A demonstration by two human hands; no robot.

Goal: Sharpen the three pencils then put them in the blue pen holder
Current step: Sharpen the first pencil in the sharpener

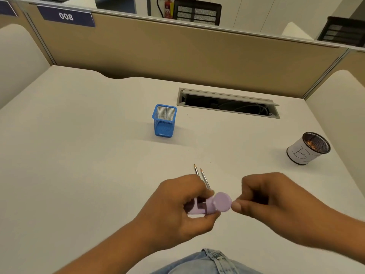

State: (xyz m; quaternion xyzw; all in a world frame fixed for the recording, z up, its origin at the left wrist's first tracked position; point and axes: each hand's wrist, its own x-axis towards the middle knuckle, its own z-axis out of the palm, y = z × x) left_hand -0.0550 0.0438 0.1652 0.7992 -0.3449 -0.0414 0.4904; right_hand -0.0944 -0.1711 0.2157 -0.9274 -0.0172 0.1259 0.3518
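Observation:
My left hand [177, 210] grips a lavender pencil sharpener [205, 206] just above the desk's near edge. Its round lid [223, 201] faces right. The fingers of my right hand [272, 202] are curled in, and the thumb and forefinger pinch at the lid's rim. Two sharpened pencils [202, 176] lie side by side on the desk just behind my left hand, tips pointing away; their lower ends are hidden by the hand. No third pencil shows. The blue mesh pen holder [164, 121] stands upright farther back, at the centre.
A round black mesh cup [307, 148] wrapped in white paper marked "B" stands at the right and holds shavings. An open cable slot [227, 103] is cut into the white desk [79, 155] behind the holder. Tan partition walls surround the desk.

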